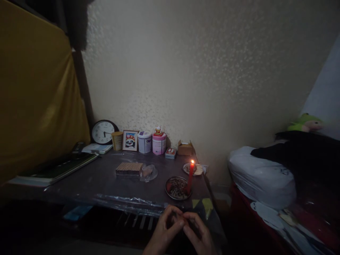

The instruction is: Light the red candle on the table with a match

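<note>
My left hand [168, 228] and my right hand [198, 232] meet in front of the table's near edge. Their fingertips are pinched together, and whatever lies between them is too small and dark to make out. Just beyond them, a lit red candle [190, 177] stands upright at the right side of a round metal plate [166, 191] covered with small dark and pale bits. Behind the candle is a second plate [184, 171] with similar bits and pale sticks [198, 169]. Yellow-green pieces [207, 207] lie near the table's corner, close to my right hand.
On the plastic-covered table [103, 180] sit a row of brown slabs [129, 169] and a clear plastic bag [149, 173]. Along the wall stand a clock [104, 132], a panda picture [130, 141], two tins [145, 142] and an open cardboard box [185, 148]. A white bag [261, 173] is at right.
</note>
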{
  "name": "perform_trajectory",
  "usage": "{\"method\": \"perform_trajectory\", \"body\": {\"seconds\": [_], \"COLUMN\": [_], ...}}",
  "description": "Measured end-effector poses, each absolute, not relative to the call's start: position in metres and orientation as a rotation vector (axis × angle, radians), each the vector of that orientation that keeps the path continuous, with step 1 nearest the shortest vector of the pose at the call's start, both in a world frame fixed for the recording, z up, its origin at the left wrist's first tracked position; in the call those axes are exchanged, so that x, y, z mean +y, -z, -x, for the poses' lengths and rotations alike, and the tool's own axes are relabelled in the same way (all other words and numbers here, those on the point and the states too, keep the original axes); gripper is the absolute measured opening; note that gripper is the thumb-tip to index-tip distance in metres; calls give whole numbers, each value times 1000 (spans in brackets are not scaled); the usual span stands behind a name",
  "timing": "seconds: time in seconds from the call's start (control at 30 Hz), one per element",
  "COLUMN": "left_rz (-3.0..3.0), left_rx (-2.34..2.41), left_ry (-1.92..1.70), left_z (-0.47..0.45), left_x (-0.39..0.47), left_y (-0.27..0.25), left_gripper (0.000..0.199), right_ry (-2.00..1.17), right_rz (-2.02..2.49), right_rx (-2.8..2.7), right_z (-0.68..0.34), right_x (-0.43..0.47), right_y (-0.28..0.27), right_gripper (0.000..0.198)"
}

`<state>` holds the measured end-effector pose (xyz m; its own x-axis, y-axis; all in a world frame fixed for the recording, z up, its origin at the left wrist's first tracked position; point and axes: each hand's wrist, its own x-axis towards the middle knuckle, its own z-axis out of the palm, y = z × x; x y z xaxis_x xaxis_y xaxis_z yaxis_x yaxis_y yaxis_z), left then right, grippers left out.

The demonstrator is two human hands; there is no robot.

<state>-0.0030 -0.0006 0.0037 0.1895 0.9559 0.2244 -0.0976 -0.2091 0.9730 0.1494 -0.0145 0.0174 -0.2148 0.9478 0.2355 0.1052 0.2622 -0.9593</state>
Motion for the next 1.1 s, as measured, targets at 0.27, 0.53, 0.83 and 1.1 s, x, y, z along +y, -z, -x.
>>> {"method": "perform_trajectory", "body": {"seconds": [0.27, 0.53, 0.83, 1.1], "left_rz": [-1365, -1388, -1357, -1343], "left_rx": [866, 887, 859, 877], "left_ry": [-1241, -1247, -1248, -1255], "left_z": [2, 3, 2, 1], "left_x": [-1, -1, 0, 0], "left_y": [-4, -4, -1, -2], "left_gripper": [33, 33, 32, 31], "right_ry": [-1104, -1109, -1096, -1113], "right_rz": [1036, 1029, 1007, 1029], "right_rx": [-1603, -1574, -1570, -1569], "right_z": [-151, -150, -150, -149], "right_x": [-15, -16, -13, -14], "right_y": [-24, -22, -19, -24], "right_gripper": [27, 28, 28, 30]}}
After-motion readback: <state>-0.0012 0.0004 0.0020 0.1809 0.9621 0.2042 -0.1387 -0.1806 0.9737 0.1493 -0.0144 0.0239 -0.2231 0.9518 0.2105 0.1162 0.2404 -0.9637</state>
